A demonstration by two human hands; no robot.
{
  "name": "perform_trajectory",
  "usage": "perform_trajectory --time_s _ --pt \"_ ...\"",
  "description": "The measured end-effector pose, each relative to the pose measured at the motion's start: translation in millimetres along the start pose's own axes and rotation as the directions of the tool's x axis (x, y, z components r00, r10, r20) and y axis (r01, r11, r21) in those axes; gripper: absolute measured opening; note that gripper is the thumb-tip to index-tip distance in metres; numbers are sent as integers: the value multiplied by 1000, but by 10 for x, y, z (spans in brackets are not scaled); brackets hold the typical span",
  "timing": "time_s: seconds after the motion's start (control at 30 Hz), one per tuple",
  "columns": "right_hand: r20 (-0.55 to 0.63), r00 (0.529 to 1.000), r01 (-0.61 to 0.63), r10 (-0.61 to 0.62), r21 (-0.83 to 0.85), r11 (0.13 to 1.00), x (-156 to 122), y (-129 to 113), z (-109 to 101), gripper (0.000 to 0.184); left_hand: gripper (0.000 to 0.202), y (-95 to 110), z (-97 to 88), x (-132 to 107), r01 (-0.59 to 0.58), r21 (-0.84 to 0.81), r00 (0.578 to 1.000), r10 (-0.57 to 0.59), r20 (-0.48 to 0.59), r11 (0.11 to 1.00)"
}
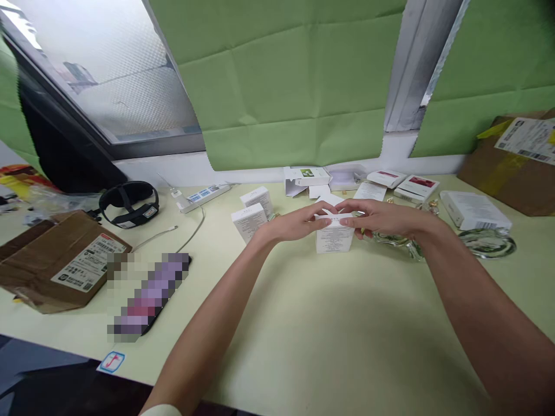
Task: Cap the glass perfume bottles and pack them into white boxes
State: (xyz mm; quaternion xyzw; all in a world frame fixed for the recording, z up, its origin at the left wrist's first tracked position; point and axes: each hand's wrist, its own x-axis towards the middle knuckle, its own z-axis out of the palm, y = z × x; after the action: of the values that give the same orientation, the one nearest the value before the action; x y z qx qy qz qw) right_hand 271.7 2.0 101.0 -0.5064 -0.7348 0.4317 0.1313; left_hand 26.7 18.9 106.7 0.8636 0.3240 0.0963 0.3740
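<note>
A small white carton (335, 240) printed with fine text stands upright on the table between my hands. My left hand (291, 224) grips its upper left edge, thumb at the front and fingers over the top. From the other side my right hand (381, 217) closes on the upper right edge, its thumb also on the front. The fingertips meet near the top flap, whose far side is hidden. Two similar white boxes, one nearer (249, 222) and one behind it (256, 197), stand left of my left hand. Clear glass pieces (396, 240) lie beneath my right wrist.
Opened white packaging (306, 178) and flat boxes (417, 188) line the back by the green curtain (295, 86). A glass dish (488, 242) lies at right. Brown cartons (65, 254) flank the table; a phone (154, 294), power strip (203, 197) and black headband (134, 205) lie left.
</note>
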Motion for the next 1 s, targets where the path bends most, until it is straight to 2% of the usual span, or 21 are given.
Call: perform_trajectory --time_s 0.13,0.23,0.37,0.47,0.57,0.73,0.9,1.0 --pt "-45 999 -6 8 45 999 4 -29 32 56 41 39 4 7 -20 46 1000 20 21 999" --pt "-57 998 3 -2 17 1000 -37 -42 10 53 48 156 70 -12 -17 204 1000 19 -6 979" --pt "-61 998 -6 3 -48 999 -196 -28 -140 62 63 379 281 -37 36 537 997 4 -73 843" --pt "-151 988 -37 19 -117 992 -333 -8 -272 61 69 472 445 -25 74 660 997 -40 -66 748" --pt "-236 971 -97 48 -200 975 -408 1 -337 60 68 470 530 4 120 692 993 -100 -69 712" --pt "-254 965 -127 64 -239 963 -479 -64 -350 57 63 449 525 14 103 702 994 -92 -53 705" --pt "-358 930 -154 89 -158 975 -668 -154 -444 52 53 449 471 3 84 698 995 -23 -97 711" --pt "-415 908 -111 63 -93 989 -783 -131 -522 47 42 410 425 28 102 678 989 0 -149 728"
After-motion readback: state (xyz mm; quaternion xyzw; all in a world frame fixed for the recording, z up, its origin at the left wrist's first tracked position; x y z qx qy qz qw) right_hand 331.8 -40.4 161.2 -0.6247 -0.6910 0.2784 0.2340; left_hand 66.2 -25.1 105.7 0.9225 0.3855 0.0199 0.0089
